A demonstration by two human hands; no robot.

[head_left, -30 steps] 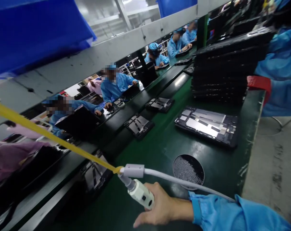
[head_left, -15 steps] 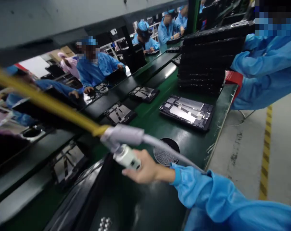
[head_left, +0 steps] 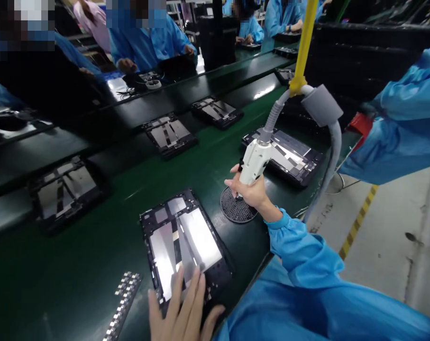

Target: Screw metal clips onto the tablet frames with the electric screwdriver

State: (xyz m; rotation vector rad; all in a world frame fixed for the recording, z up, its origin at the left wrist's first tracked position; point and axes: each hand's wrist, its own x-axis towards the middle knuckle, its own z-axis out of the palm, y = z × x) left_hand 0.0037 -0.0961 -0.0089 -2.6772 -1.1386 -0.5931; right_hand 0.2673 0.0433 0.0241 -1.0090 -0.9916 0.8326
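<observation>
In the head view my right hand [head_left: 253, 193] is wrapped round a white electric screwdriver [head_left: 254, 160]. The tool points down over a round black perforated screw tray [head_left: 232, 208]; whether its tip touches the tray is hidden by my fingers. Its grey cable loops up to a yellow hanging strap [head_left: 305, 47]. My left hand [head_left: 181, 312] lies spread on the lower end of an opened tablet [head_left: 200, 232], whose silver battery panels face up. Left of that tablet is a strip of small metal parts [head_left: 122, 305].
Another opened tablet [head_left: 296, 158] lies behind the screwdriver. Several more line the green bench [head_left: 122, 213], among them one at left [head_left: 68, 192]. A tall black stack [head_left: 364, 71] stands at back right, beside a co-worker's blue sleeve [head_left: 407, 104]. Other people sit across the bench.
The screwdriver has swung from lying sideways to pointing down over the round tray. My left hand has come into view on the tablet. A dark, shiny object at lower left no longer shows.
</observation>
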